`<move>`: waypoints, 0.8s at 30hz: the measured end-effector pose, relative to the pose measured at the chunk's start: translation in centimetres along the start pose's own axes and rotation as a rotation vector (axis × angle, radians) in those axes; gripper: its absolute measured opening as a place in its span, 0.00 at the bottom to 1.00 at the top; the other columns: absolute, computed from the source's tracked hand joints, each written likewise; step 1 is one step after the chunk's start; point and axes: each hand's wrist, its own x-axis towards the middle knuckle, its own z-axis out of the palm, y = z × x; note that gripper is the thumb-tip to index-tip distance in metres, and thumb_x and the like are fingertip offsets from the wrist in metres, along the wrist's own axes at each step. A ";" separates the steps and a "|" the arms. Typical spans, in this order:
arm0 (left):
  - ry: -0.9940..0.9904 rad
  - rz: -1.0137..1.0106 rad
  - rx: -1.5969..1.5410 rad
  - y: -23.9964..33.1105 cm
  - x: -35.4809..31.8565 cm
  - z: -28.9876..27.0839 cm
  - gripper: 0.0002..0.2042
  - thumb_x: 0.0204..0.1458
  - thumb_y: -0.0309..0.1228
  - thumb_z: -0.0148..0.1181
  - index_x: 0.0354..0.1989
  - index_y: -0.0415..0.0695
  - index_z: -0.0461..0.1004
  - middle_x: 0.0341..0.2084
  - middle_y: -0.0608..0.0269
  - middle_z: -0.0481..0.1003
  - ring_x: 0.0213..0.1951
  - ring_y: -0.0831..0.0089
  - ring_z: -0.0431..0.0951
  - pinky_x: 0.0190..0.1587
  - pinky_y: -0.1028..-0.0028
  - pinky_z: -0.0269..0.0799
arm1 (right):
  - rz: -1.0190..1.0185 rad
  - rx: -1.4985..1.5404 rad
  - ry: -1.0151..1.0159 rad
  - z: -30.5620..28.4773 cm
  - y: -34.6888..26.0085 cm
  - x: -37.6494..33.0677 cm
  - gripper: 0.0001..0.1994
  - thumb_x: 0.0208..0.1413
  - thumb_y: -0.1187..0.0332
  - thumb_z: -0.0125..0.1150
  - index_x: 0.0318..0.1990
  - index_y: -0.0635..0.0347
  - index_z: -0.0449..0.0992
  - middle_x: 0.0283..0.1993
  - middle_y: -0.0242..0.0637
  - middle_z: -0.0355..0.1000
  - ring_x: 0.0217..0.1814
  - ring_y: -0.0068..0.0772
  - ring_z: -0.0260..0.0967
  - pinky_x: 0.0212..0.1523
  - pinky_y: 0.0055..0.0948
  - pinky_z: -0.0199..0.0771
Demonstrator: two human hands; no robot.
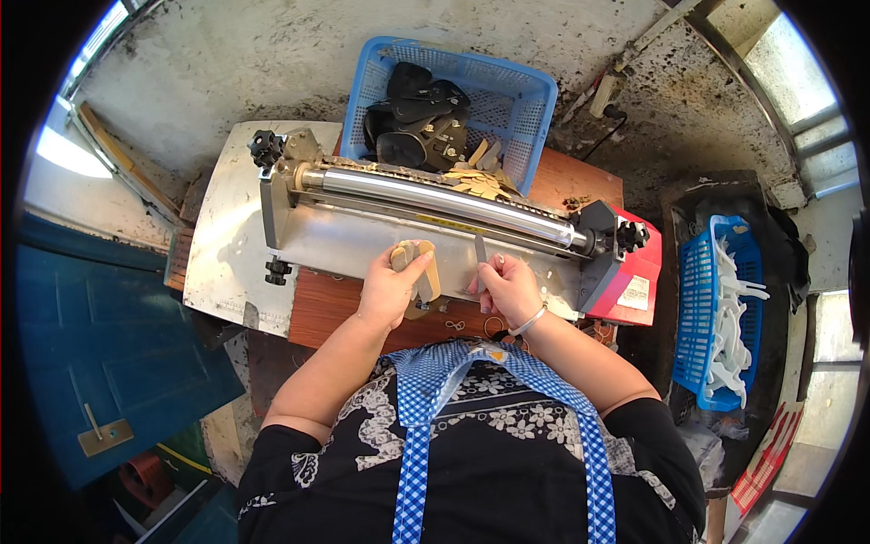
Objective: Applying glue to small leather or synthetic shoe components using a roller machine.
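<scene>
My left hand (388,286) is closed around a small stack of flat tan strips (430,279) with rounded ends. In my right hand (511,290), a thin grey strip (481,250) is pinched between the fingers and points away from me. Both hands are over the near side of a roller machine (435,193), whose long shiny metal roller runs from left to right. The grey strip's far end is close to the roller; I cannot tell if it touches. Some of the strips in my left hand are hidden by the fingers.
Behind the roller, a blue basket (507,72) holds black shoe-like parts (426,122) and loose tan strips (480,183). Black knobs (266,148) stick out at the machine's ends. At right is another blue basket (693,308) with white pieces (728,335). A blue door (118,335) stands left.
</scene>
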 end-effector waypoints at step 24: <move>-0.014 0.006 0.048 0.1 -0.4 1.1 0.10 0.40 0.25 0.61 0.29 0.40 0.67 0.21 0.68 0.69 0.23 0.81 0.68 0.21 0.80 0.64 | 0.029 0.062 -0.197 1.3 -0.2 -0.3 0.10 0.51 0.62 0.50 0.27 0.61 0.67 0.19 0.32 0.67 0.14 0.15 0.59 0.13 0.13 0.54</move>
